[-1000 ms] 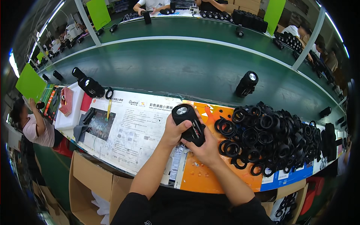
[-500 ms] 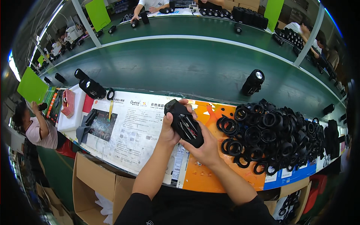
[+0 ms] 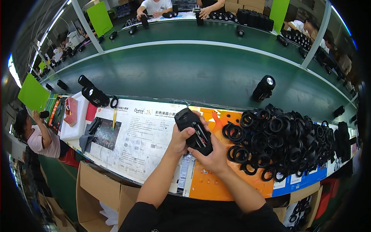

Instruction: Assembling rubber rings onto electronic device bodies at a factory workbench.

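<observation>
Over the middle of the worktable I hold a black portable speaker [image 3: 195,130], a rounded body tilted lengthwise with silver and red marks along its side. My left hand [image 3: 181,140] grips its left side, thumb pressed on the near face. From the right and below, my right hand [image 3: 212,154] is wrapped round it, with fingertips showing at its upper right edge. A heap of black rubbery rings [image 3: 276,141] lies right of my hands, on an orange and blue sheet [image 3: 216,181]. Beneath my left forearm is a white printed sheet [image 3: 143,135].
A green conveyor belt [image 3: 174,73] runs beyond the table, carrying a standing black speaker [image 3: 264,88]. More black speakers [image 3: 94,94] sit at the left, near a white foam block [image 3: 79,120] and pink box [image 3: 70,111]. Cardboard boxes [image 3: 98,187] stand below. Co-workers sit across and at left.
The speaker has turned slightly in my hands and moved a little right and down; my left thumb has shifted over its face. Across the belt, co-workers' hands have moved to other speakers.
</observation>
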